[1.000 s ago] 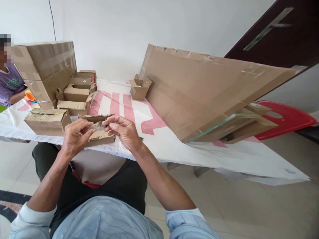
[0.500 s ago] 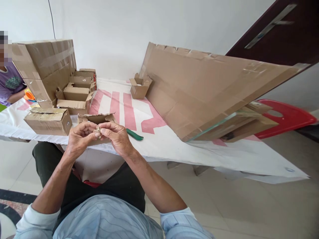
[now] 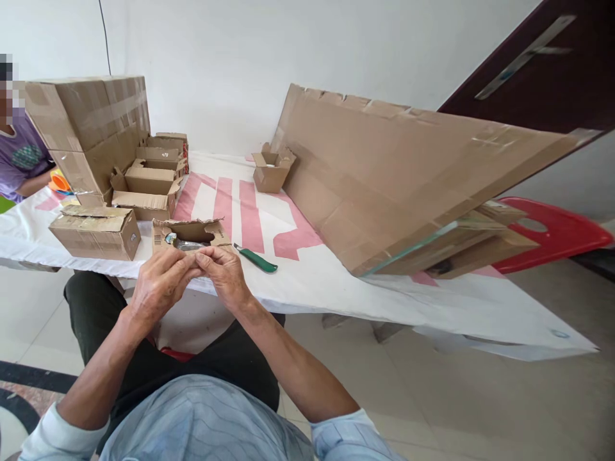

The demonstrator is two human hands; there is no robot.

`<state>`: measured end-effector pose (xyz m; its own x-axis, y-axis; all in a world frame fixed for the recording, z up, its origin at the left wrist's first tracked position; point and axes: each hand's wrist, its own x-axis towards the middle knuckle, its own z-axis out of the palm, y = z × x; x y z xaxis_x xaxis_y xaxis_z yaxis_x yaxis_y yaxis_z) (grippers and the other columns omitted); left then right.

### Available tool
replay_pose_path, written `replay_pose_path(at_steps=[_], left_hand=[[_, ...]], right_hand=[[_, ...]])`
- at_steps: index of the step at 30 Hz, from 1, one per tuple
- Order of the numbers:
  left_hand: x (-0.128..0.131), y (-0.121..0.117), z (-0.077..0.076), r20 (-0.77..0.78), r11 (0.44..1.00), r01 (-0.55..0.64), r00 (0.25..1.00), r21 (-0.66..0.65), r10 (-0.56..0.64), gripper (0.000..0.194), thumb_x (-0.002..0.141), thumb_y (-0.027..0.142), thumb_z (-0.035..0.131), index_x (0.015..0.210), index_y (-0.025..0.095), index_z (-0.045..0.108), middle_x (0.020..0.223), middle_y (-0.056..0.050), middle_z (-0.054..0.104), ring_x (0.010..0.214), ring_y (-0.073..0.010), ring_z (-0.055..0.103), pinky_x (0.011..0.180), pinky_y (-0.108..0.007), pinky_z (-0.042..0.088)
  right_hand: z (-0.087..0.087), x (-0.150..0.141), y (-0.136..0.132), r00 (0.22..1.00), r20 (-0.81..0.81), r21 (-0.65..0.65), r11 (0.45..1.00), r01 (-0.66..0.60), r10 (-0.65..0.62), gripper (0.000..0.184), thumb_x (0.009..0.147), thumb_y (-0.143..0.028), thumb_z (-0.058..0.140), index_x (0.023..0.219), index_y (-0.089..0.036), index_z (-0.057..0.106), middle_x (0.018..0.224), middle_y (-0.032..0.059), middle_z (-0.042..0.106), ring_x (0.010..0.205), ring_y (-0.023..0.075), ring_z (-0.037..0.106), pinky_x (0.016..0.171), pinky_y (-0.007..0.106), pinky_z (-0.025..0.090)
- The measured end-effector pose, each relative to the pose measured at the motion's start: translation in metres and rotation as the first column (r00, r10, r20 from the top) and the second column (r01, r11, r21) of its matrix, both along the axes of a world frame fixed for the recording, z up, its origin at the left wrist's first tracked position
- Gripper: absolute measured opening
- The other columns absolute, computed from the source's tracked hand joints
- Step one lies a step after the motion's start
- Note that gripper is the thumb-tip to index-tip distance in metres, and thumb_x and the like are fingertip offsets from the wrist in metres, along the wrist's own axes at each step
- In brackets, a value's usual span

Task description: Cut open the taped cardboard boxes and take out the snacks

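Observation:
My left hand (image 3: 161, 285) and my right hand (image 3: 221, 272) meet in front of me at the near edge of the table, fingertips pinched together around something too small to make out. Just behind them lies a small open cardboard box (image 3: 189, 234) with a shiny item inside. A green-handled cutter (image 3: 256, 258) lies on the white and pink table cover (image 3: 307, 275) to the right of my right hand.
A closed small box (image 3: 96, 232) sits left of the open one. A tall taped carton (image 3: 89, 128) and several open boxes (image 3: 144, 189) stand at the back left, another small box (image 3: 271, 169) further back. A big flat cardboard sheet (image 3: 408, 173) leans on the right over a red chair (image 3: 557, 230). Another person (image 3: 22, 160) sits at the far left.
My hands have dropped lower and nearer to me, from over the open box to the table edge, pinching together. The box's inside and the green cutter have come into sight.

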<state>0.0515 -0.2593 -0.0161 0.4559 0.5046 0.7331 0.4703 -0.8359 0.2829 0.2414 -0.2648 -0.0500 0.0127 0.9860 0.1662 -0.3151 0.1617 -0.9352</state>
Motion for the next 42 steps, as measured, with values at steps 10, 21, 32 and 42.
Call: replay_pose_path(at_steps=[10, 21, 32, 42], left_hand=[[-0.021, -0.018, -0.014, -0.016, 0.99, 0.113, 0.993, -0.088, -0.115, 0.021, 0.119, 0.035, 0.069, 0.107, 0.026, 0.084, 0.126, -0.014, 0.086, 0.119, -0.0297, 0.082, 0.102, -0.045, 0.069], [-0.035, -0.037, -0.05, -0.206, 0.995, -0.067, 0.977, -0.075, 0.051, 0.039, 0.125, 0.039, 0.049, 0.122, 0.023, 0.085, 0.112, -0.013, 0.09, 0.1, -0.0289, 0.085, 0.084, -0.041, 0.063], [-0.046, -0.051, -0.046, -0.09, 0.836, -0.069, 0.996, -0.544, 0.024, 0.049, 0.125, 0.049, 0.041, 0.125, 0.02, 0.08, 0.12, -0.015, 0.087, 0.104, -0.0288, 0.084, 0.095, -0.04, 0.065], [-0.064, -0.066, -0.076, -0.011, 0.795, 0.037, 0.998, -0.605, -0.055, 0.039, 0.12, 0.035, 0.046, 0.138, 0.021, 0.077, 0.129, -0.014, 0.087, 0.115, -0.0268, 0.084, 0.108, -0.04, 0.067]], right_hand=[[-0.02, -0.013, -0.047, 0.935, -0.166, -0.078, 0.941, -0.33, 0.314, 0.069, 0.089, -0.088, 0.09, 0.12, -0.026, 0.091, 0.104, 0.008, 0.089, 0.099, 0.0296, 0.087, 0.102, 0.052, 0.074], [-0.047, -0.048, -0.064, 0.767, -0.398, -0.092, 0.811, -0.578, 0.503, 0.072, 0.086, -0.096, 0.088, 0.098, -0.026, 0.076, 0.097, 0.008, 0.083, 0.111, 0.0302, 0.082, 0.108, 0.048, 0.067], [-0.06, -0.049, -0.065, 0.714, -0.242, -0.101, 0.715, -0.692, 0.657, 0.083, 0.084, -0.096, 0.09, 0.114, -0.019, 0.081, 0.121, 0.015, 0.088, 0.126, 0.0328, 0.084, 0.123, 0.056, 0.061], [-0.064, -0.036, -0.071, 0.73, -0.295, -0.213, 0.702, -0.679, 0.617, 0.077, 0.087, -0.087, 0.096, 0.13, -0.022, 0.088, 0.135, 0.0167, 0.09, 0.121, 0.0298, 0.087, 0.113, 0.046, 0.066]])
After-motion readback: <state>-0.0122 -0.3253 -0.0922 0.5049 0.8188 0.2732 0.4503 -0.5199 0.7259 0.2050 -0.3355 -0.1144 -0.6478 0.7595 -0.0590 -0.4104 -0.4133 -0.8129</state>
